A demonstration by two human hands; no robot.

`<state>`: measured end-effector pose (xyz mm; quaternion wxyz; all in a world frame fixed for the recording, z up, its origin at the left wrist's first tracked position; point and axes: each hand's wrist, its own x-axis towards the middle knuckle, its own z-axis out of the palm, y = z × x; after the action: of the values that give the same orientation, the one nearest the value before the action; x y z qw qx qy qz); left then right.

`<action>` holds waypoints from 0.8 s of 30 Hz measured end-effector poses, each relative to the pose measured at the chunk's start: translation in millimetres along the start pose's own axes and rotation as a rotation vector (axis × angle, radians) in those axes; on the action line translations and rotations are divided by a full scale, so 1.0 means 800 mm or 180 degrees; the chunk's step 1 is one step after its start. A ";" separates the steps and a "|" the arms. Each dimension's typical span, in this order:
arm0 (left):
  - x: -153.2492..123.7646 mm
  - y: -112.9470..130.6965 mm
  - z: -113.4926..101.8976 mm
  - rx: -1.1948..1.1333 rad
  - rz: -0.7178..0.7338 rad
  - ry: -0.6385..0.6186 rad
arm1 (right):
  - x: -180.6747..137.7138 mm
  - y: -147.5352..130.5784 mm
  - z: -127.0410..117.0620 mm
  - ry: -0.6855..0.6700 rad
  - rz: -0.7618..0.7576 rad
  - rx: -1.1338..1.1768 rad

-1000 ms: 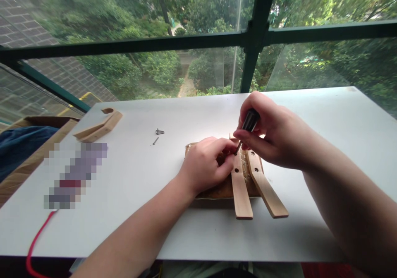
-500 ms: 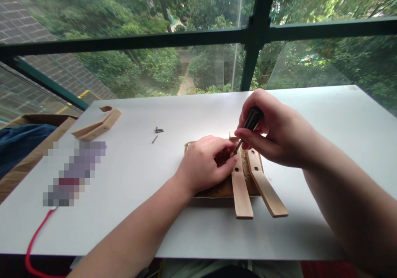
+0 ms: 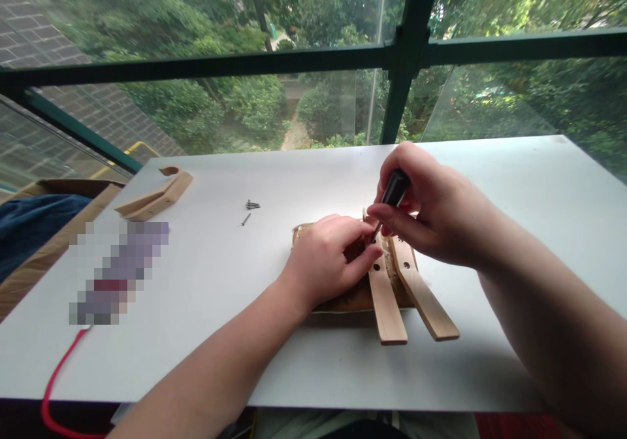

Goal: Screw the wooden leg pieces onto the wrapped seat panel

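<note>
My right hand [image 3: 421, 207] is wrapped round the black handle of a screwdriver [image 3: 394, 187]. Its shaft points down and to the left, with the tip at the upper hole of a bent wooden strip [image 3: 388, 305]. The thumb and fingers of my left hand [image 3: 328, 256] close on this strip from the left, beside the tip. A lower hole in the strip shows dark. To its right lies a second bent wooden strip [image 3: 431, 305], also with holes. Both rest across a brown, plastic-wrapped block [image 3: 343, 303], partly hidden by my left hand.
Several screws [image 3: 252, 204] lie on the white table [image 3: 220, 262], with a single screw [image 3: 245, 219] nearby. A hooked wooden piece [image 3: 157, 197] is at the far left, above a pixelated item with a red cord [image 3: 53, 373]. A cardboard box [image 3: 93, 213] stands beyond the left edge.
The near end of the left wooden strip has swung slightly right. The screwdriver has tilted a little and its handle sits slightly further left. Both hands keep their hold.
</note>
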<state>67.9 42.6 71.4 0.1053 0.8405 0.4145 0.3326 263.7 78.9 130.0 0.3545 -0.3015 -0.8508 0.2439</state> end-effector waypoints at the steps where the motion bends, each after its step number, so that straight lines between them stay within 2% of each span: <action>1: 0.000 -0.001 0.001 0.0001 -0.0004 0.0042 | 0.000 0.000 0.000 -0.0002 0.0017 0.0000; 9: 0.003 -0.005 0.004 0.0045 -0.0004 0.0151 | 0.004 -0.003 0.000 0.0008 -0.0087 -0.0306; 14: 0.004 -0.004 0.004 0.0116 0.0086 0.0204 | 0.006 -0.004 0.004 0.0197 -0.0187 -0.0555; 19: 0.004 -0.006 0.004 0.0225 0.0049 0.0313 | 0.003 -0.013 -0.002 0.0003 -0.0288 -0.0247; 24: 0.006 -0.005 0.004 0.0014 0.0047 0.0175 | -0.001 -0.023 -0.016 -0.0157 -0.0391 0.0246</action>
<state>69.6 49.1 69.9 0.0896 0.8343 0.4118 0.3555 267.0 67.8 149.3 0.3591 -0.2288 -0.8661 0.2617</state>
